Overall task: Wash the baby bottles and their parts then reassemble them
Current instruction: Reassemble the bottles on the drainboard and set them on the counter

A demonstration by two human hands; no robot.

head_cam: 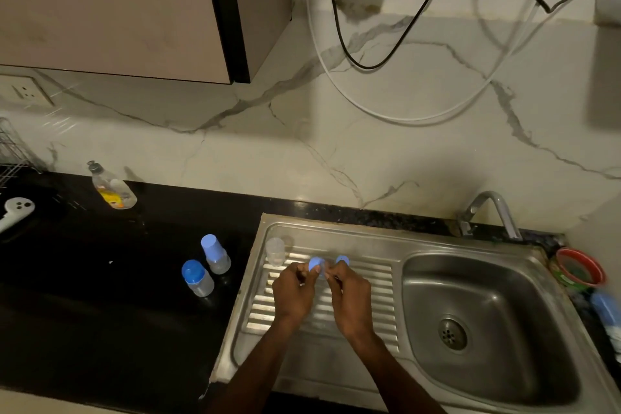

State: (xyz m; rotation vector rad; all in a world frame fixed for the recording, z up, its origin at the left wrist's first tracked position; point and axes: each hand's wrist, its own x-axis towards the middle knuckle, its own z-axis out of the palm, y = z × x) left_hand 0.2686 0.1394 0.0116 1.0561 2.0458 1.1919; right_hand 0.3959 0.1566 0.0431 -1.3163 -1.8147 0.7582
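A blue ring (315, 264) sat pinched in the fingers of the left hand (293, 296) above the ribbed drainboard (376, 282), while the right hand (349, 296) pinched a small part just beside it — too small to name — with a second blue piece (342, 259) at its fingertips. A clear bottle (275, 251) stood on the drainboard near the hands, and two capped bottles (205, 265) stood on the black bench (100, 296) to the left — a soap bottle (112, 187) lay further back, the basin (487, 323) to the right.
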